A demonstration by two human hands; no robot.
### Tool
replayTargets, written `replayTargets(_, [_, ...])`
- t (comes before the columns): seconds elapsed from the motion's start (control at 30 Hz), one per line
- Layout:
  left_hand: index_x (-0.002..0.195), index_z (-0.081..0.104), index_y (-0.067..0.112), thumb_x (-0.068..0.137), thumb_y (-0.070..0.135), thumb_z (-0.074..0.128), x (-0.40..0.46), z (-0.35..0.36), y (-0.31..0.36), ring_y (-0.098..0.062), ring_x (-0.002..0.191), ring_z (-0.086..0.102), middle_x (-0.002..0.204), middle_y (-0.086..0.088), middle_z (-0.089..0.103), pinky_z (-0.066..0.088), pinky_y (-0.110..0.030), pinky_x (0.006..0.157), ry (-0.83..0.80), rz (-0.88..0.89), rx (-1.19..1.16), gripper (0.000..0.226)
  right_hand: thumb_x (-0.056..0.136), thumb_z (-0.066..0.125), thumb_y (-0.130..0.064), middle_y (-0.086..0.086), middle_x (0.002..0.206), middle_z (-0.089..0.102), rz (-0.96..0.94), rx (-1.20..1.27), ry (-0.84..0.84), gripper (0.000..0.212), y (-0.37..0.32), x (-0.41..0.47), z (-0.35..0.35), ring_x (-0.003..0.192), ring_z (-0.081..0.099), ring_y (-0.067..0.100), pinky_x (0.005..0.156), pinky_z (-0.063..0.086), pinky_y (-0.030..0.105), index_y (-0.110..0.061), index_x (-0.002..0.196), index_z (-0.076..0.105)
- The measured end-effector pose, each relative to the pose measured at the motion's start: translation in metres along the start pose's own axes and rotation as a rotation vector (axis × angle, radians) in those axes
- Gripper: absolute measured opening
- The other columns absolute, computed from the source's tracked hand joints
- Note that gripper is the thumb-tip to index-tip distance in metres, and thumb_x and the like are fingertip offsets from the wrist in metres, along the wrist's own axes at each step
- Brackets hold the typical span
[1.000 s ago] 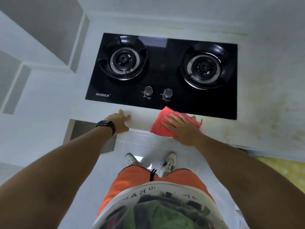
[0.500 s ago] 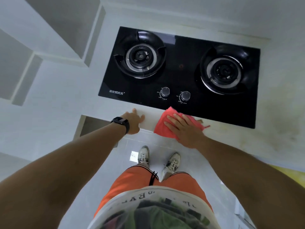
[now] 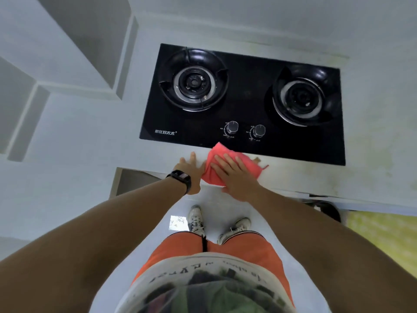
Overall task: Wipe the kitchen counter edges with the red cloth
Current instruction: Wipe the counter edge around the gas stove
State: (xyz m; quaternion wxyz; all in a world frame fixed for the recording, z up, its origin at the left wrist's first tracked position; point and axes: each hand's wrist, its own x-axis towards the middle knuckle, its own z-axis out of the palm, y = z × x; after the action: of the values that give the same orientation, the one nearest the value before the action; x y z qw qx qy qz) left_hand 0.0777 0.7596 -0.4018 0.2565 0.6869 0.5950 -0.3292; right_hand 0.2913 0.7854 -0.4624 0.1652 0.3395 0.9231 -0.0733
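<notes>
The red cloth (image 3: 214, 175) lies folded over the front edge of the white kitchen counter (image 3: 293, 177), just in front of the stove. My right hand (image 3: 234, 175) presses flat on the cloth, fingers spread toward the stove. My left hand (image 3: 190, 170), with a black watch on its wrist, rests on the counter edge right beside the cloth on its left, touching its side. Part of the cloth is hidden under my right hand.
A black two-burner gas stove (image 3: 243, 100) with two knobs (image 3: 246, 129) sits in the counter behind the cloth. The counter at the right is stained yellowish (image 3: 370, 141). An open recess (image 3: 133, 181) lies under the counter at the left. White floor and my shoes (image 3: 216, 222) are below.
My right hand has slid the red cloth leftward along the counter edge, closing the gap until it meets my left hand. The view has also shifted left.
</notes>
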Motion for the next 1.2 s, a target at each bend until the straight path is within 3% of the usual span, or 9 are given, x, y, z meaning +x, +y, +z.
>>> replayTargets(0.2, [0.162, -0.007, 0.034, 0.094, 0.037, 0.057, -0.001, -0.005, 0.0, -0.052, 0.148, 0.02, 0.168, -0.019, -0.013, 0.043, -0.049, 0.11, -0.003, 0.003, -0.02, 0.094, 0.101, 0.045, -0.055, -0.001, 0.174, -0.004, 0.119, 0.127, -0.09, 0.082, -0.022, -0.002, -0.02, 0.16, -0.005, 0.027, 0.127, -0.003, 0.047, -0.024, 0.166, 0.004])
replayTargets(0.37, [0.162, -0.003, 0.035, 0.092, 0.042, 0.058, 0.001, -0.006, -0.006, -0.047, 0.144, 0.03, 0.168, -0.019, -0.008, 0.044, -0.048, 0.111, 0.029, 0.049, -0.01, 0.093, 0.098, 0.019, -0.065, 0.004, 0.173, 0.009, 0.152, 0.132, -0.037, 0.083, -0.031, 0.003, -0.017, 0.16, 0.007, 0.029, 0.128, -0.002, 0.047, -0.017, 0.165, 0.008])
replayTargets(0.5, [0.161, -0.005, 0.037, 0.09, 0.041, 0.058, 0.005, 0.0, -0.012, -0.043, 0.144, 0.029, 0.168, -0.016, -0.011, 0.046, -0.046, 0.108, 0.039, 0.067, 0.028, 0.095, 0.102, 0.026, -0.06, 0.003, 0.171, 0.02, 0.118, 0.123, 0.015, 0.075, -0.019, 0.001, -0.004, 0.158, 0.018, 0.029, 0.128, 0.012, 0.05, -0.019, 0.164, 0.018])
replayTargets(0.73, [0.16, -0.013, 0.039, 0.092, 0.05, 0.056, 0.003, -0.005, -0.008, -0.043, 0.151, 0.018, 0.168, -0.012, -0.02, 0.041, -0.049, 0.112, -0.034, 0.019, 0.055, 0.098, 0.106, 0.023, -0.046, -0.002, 0.171, 0.021, 0.13, 0.129, -0.008, 0.062, 0.015, -0.062, 0.028, 0.157, 0.023, 0.029, 0.126, 0.021, 0.051, -0.025, 0.164, 0.019])
replayTargets(0.83, [0.161, -0.012, 0.038, 0.092, 0.05, 0.057, 0.0, -0.007, -0.005, -0.043, 0.151, 0.018, 0.168, -0.012, -0.02, 0.041, -0.049, 0.113, -0.037, 0.015, 0.049, 0.098, 0.106, 0.022, -0.046, -0.004, 0.172, 0.012, 0.144, 0.153, -0.063, 0.062, 0.034, -0.091, 0.032, 0.158, 0.015, 0.026, 0.127, 0.016, 0.049, -0.028, 0.165, 0.012])
replayTargets(0.9, [0.161, -0.012, 0.037, 0.092, 0.049, 0.057, -0.001, -0.005, -0.003, -0.044, 0.151, 0.015, 0.168, -0.012, -0.021, 0.04, -0.049, 0.113, -0.022, 0.009, 0.044, 0.098, 0.104, 0.008, -0.052, -0.007, 0.171, -0.001, 0.139, 0.172, -0.099, 0.064, 0.04, -0.089, 0.022, 0.158, -0.002, 0.023, 0.129, 0.011, 0.048, -0.03, 0.164, 0.001])
replayTargets(0.97, [0.161, -0.012, 0.037, 0.091, 0.049, 0.058, 0.0, -0.003, -0.002, -0.045, 0.151, 0.013, 0.167, -0.012, -0.02, 0.041, -0.05, 0.112, -0.02, -0.001, 0.045, 0.099, 0.1, -0.005, -0.055, -0.009, 0.171, -0.005, 0.148, 0.231, -0.112, 0.069, 0.042, -0.069, 0.004, 0.159, -0.007, 0.021, 0.13, 0.006, 0.047, -0.03, 0.164, -0.003])
replayTargets(1.13, [0.16, -0.012, 0.04, 0.091, 0.05, 0.058, 0.002, -0.002, -0.003, -0.046, 0.152, 0.011, 0.168, -0.011, -0.02, 0.04, -0.051, 0.113, -0.036, -0.015, 0.016, 0.099, 0.111, 0.023, -0.042, -0.012, 0.172, -0.008, 0.15, 0.305, -0.103, 0.061, 0.032, -0.028, -0.016, 0.16, -0.008, 0.016, 0.13, 0.0, 0.043, -0.031, 0.165, -0.002])
replayTargets(1.2, [0.16, -0.011, 0.04, 0.091, 0.05, 0.057, 0.003, -0.003, -0.003, -0.046, 0.151, 0.013, 0.168, -0.012, -0.02, 0.041, -0.051, 0.113, -0.04, -0.014, 0.014, 0.098, 0.11, 0.021, -0.043, -0.012, 0.172, -0.007, 0.156, 0.277, -0.107, 0.061, 0.027, -0.035, -0.014, 0.16, -0.009, 0.017, 0.13, 0.001, 0.045, -0.031, 0.165, -0.001])
